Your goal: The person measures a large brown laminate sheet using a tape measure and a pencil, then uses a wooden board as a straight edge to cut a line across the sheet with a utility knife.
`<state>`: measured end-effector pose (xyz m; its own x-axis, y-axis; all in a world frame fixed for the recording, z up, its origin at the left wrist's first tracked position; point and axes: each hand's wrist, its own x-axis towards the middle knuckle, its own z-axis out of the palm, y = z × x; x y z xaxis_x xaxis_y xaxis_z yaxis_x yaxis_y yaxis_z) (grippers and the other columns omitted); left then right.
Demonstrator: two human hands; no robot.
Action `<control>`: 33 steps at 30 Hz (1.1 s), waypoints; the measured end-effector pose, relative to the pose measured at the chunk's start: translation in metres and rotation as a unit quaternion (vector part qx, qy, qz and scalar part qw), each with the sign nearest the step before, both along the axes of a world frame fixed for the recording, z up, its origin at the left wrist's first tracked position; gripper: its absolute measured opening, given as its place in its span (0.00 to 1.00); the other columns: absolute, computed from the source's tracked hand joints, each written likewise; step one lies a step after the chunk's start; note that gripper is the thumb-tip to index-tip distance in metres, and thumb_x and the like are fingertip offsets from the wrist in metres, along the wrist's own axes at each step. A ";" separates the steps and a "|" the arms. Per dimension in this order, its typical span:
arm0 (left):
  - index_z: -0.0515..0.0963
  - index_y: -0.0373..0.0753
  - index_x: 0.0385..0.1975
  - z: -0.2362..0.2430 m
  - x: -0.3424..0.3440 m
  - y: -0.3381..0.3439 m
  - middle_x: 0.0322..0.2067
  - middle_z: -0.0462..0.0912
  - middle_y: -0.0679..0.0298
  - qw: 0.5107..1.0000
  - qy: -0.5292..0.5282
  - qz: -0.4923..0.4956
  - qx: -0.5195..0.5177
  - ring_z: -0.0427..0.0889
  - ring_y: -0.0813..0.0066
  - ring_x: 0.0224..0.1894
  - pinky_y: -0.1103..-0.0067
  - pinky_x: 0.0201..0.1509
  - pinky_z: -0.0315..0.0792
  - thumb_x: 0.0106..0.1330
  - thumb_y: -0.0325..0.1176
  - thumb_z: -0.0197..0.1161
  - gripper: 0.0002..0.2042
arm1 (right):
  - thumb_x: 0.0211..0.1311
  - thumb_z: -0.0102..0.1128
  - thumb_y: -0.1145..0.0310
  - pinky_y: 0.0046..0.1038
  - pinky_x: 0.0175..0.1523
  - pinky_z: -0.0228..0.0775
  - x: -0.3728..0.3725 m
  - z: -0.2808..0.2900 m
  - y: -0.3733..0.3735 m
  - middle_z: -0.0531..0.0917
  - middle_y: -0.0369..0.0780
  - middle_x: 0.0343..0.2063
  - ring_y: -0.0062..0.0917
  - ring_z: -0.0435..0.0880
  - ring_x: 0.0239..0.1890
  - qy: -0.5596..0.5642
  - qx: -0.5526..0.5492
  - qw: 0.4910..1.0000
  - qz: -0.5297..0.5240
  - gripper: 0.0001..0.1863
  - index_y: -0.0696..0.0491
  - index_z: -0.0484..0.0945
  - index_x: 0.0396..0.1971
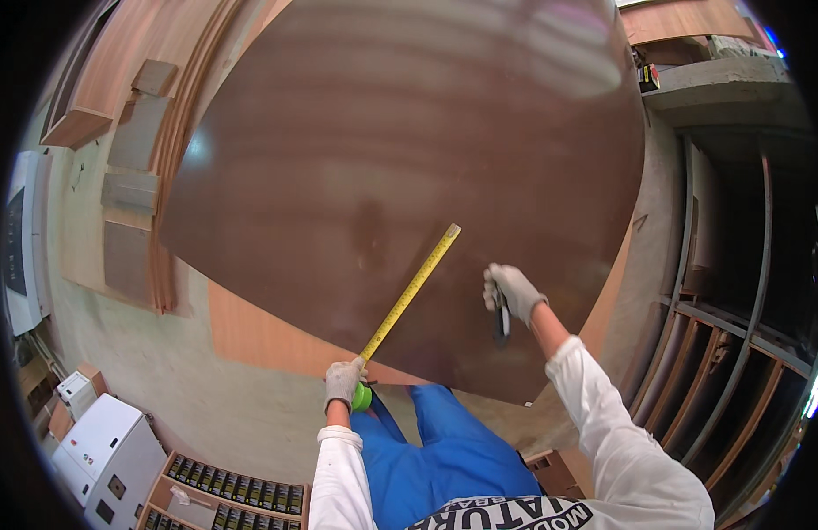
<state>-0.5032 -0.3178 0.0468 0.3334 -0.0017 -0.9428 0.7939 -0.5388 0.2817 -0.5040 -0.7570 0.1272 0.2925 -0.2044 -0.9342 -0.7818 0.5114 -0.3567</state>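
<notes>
A large glossy brown sheet [409,159] lies in front of me, its near edge by my blue-trousered legs. My gloved left hand [343,382] is closed round a tape measure [363,397] with a green case at that edge. The yellow blade [409,296] runs out from it, slanting away to the right across the sheet. Over the right part of the sheet, my gloved right hand [513,290] grips a short dark tool [501,327] that points down toward me. Its exact kind is too small to make out. The right hand is apart from the blade.
Light wood panels [258,327] show under the sheet's near left edge. Stacked boards [166,221] stand along the left. A metal rack [692,371] with upright boards is at the right. Near left are a white machine [113,459] and a wooden case [236,486] of small dark boxes.
</notes>
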 end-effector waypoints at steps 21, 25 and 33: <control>0.82 0.33 0.34 -0.003 0.119 -0.065 0.25 0.83 0.63 0.916 -0.245 0.317 -0.020 0.78 0.78 0.23 0.79 0.27 0.73 0.78 0.52 0.60 0.24 | 0.71 0.60 0.59 0.45 0.54 0.79 0.108 -0.042 -0.039 0.88 0.49 0.42 0.45 0.87 0.48 -0.173 -0.408 0.731 0.519 0.13 0.49 0.88 0.44; 0.82 0.34 0.31 0.001 0.124 -0.126 0.22 0.81 0.64 0.932 -0.204 0.257 0.157 0.77 0.78 0.22 0.79 0.27 0.73 0.80 0.54 0.56 0.26 | 0.72 0.58 0.58 0.44 0.55 0.79 0.121 -0.043 -0.044 0.88 0.49 0.42 0.45 0.87 0.48 -0.096 -0.393 0.716 0.569 0.15 0.51 0.88 0.45; 0.82 0.36 0.28 -0.006 0.127 -0.120 0.20 0.78 0.66 0.918 -0.246 0.255 0.178 0.76 0.76 0.21 0.74 0.27 0.72 0.80 0.55 0.53 0.27 | 0.74 0.55 0.57 0.45 0.53 0.81 0.128 -0.051 -0.033 0.89 0.47 0.42 0.44 0.88 0.47 -0.110 -0.424 0.645 0.626 0.17 0.52 0.88 0.44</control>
